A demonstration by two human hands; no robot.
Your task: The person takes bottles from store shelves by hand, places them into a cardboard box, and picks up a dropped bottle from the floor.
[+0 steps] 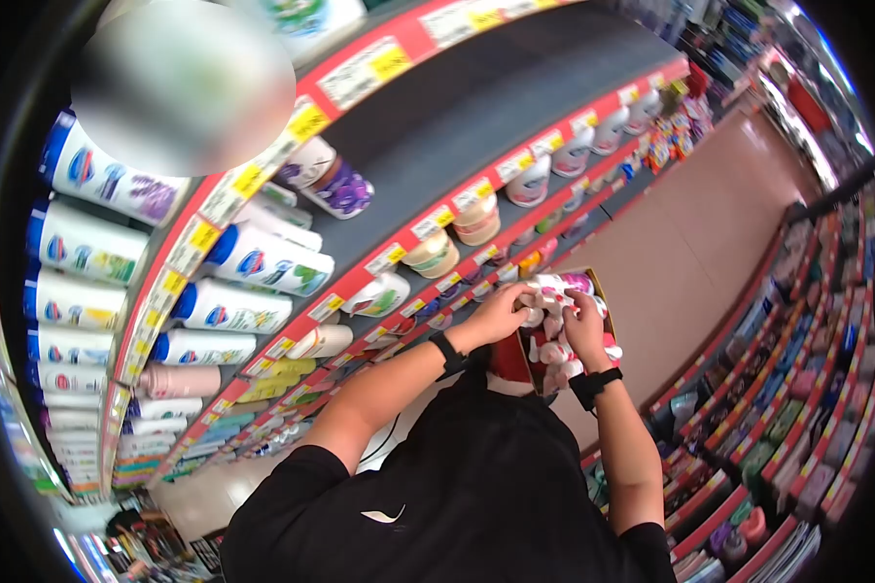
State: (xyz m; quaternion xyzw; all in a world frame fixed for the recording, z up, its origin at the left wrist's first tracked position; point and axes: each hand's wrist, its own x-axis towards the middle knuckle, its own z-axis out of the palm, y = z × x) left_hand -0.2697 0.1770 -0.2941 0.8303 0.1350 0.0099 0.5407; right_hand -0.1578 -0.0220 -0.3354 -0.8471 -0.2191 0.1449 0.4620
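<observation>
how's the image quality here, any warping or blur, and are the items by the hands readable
Head view: strong fisheye distortion, with shelves bowing and corners black; head view, upper left: a round blurred patch hides some of the shelving; head view, centre: left hand and right hand show clearly, but the pink-and-white items look too small to read.

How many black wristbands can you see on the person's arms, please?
2: one wristband behind the left hand, the other wristband behind the right hand; both hands are at the box. No others show.
</observation>
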